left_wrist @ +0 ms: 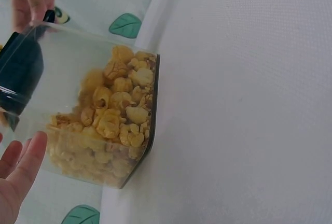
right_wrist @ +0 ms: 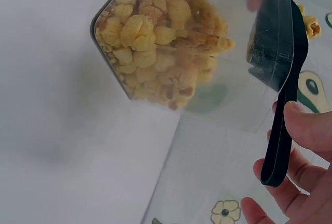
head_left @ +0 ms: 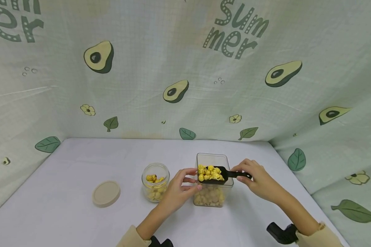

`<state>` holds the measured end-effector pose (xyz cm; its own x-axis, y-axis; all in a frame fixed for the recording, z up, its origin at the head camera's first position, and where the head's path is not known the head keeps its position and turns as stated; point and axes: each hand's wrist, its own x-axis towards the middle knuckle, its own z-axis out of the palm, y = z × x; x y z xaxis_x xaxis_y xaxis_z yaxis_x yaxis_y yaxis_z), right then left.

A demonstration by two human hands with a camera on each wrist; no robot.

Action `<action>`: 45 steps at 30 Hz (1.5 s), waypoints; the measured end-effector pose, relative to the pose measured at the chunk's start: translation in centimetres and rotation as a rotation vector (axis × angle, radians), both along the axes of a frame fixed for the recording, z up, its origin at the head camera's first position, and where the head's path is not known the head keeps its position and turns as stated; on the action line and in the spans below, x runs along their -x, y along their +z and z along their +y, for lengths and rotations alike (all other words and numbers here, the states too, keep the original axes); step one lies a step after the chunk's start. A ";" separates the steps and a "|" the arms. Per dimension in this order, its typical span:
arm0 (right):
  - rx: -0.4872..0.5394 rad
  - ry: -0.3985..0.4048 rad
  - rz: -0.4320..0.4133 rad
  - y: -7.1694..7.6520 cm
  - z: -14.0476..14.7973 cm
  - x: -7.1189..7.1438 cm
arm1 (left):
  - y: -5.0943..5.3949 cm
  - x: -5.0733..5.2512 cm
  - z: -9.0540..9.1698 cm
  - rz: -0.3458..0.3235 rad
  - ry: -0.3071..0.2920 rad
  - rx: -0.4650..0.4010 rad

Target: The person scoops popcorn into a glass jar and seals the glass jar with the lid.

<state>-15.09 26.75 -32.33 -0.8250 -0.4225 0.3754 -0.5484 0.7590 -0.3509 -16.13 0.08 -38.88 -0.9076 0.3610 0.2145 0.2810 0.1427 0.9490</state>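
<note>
A clear square container (head_left: 209, 197) holds popcorn (left_wrist: 111, 110) in its lower part. My right hand (head_left: 259, 180) pinches the handle of a black scoop (head_left: 235, 174), whose bowl is heaped with yellow popcorn (head_left: 209, 173) at the container's mouth. In the right wrist view the scoop (right_wrist: 280, 99) lies between thumb and fingers of the right hand (right_wrist: 306, 167), its bowl partly seen through the clear wall. My left hand (head_left: 179, 190) is at the container's left side with fingers spread, fingertips at the upper edge; in the left wrist view the hand (left_wrist: 18, 182) is beside the wall.
A round glass jar (head_left: 155, 192) with popcorn inside stands left of the container, close to my left hand. Further left a round beige lid (head_left: 106, 194) lies on the white table (head_left: 65, 206). A patterned cloth (head_left: 136, 68) hangs behind and along the sides.
</note>
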 end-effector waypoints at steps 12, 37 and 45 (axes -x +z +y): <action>-0.011 -0.013 -0.071 0.2 0.9 -0.4 | 0.0 -0.1 0.0 0.002 -0.005 -0.009; 0.017 0.030 0.063 0.3 0.9 -0.5 | 0.1 -0.3 0.1 -0.007 -0.008 -0.024; 0.032 0.019 0.084 0.7 0.9 -0.6 | 0.2 -0.3 -0.1 -0.006 -0.007 -0.011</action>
<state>-14.44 27.62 -31.59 -0.7822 -0.4246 0.4560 -0.5909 0.7376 -0.3268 -15.78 0.02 -38.72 -0.9064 0.3649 0.2128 0.2761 0.1308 0.9522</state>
